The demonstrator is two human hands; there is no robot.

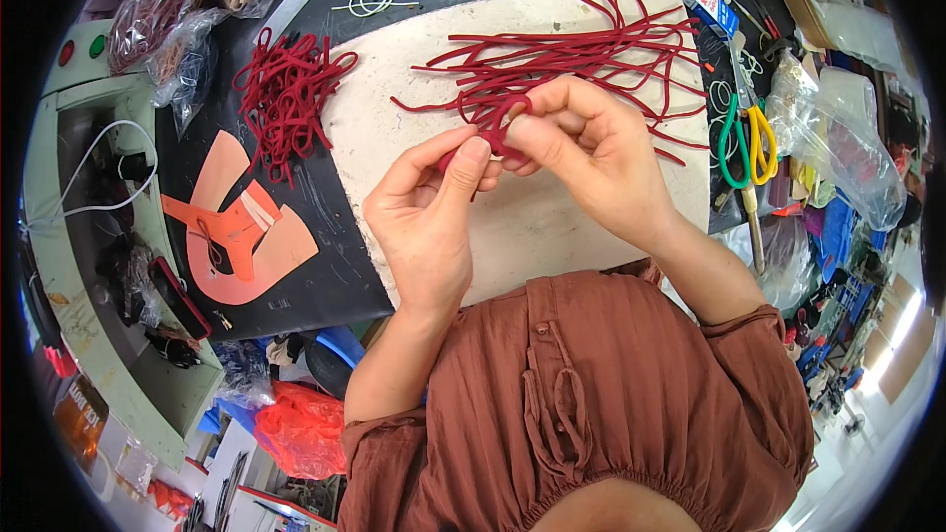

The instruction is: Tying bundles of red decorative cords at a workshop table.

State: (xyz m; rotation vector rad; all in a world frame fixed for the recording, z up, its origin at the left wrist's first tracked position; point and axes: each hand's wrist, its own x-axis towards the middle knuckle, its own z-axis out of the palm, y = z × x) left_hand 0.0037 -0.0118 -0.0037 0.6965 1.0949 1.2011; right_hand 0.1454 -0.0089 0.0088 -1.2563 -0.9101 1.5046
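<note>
Both hands meet over the pale board, working one dark red cord that is looped between them. My left hand pinches part of the cord between thumb and fingers. My right hand grips the loop with thumb and index finger; its other fingers curl behind. Just beyond the hands, a spread of loose dark red cords lies on the board. To the left of the board sits a tangled heap of looped red cords on the black tabletop. Fingers hide part of the held cord.
Orange and peach cut pieces lie at the left. Scissors with green and yellow handles rest at the right, below a blue box. A coiled white cord is at the back. A grey-green cabinet borders the left side.
</note>
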